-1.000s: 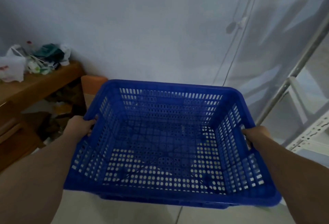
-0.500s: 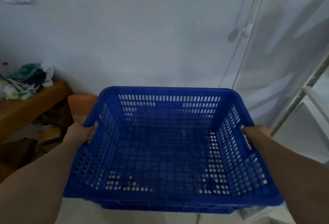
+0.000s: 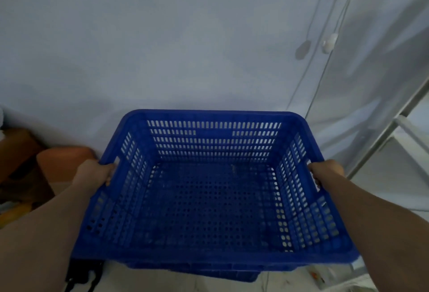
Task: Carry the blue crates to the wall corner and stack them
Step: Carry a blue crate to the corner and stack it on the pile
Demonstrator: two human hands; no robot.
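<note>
So a blue perforated plastic crate [image 3: 209, 198] is being held up in front of a pale blue-grey wall [image 3: 162, 36], one of the hands on each short side. The left hand [image 3: 95, 173] is being curled round the left rim, thumb lying on top of the edge and the fingers tucked under it, so a proper grip is being kept there. The right hand [image 3: 327, 171] is being wrapped over the right rim the same way, fingers hooked down the outer wall. Both bare forearms are being stretched out from the bottom corners of the view.

The crate is being carried open side up and roughly level, its far long edge pointing at the wall, with nothing lying inside it. Right under its near edge a second blue plastic crate [image 3: 222, 273] is peeking out, sitting on the pale floor [image 3: 290, 284]; whether the two are touching can't be told from this angle.

Off to the left, an orange-brown rounded stool-like thing [image 3: 62, 164] is being partly hidden by the left wrist. On the right, thin white cords [image 3: 325, 64] are hanging down the wall, and a grey metal frame [image 3: 394, 124] is leaning across that side. A black cable [image 3: 81, 277] is lying on the floor near the crate's near-left corner.
</note>
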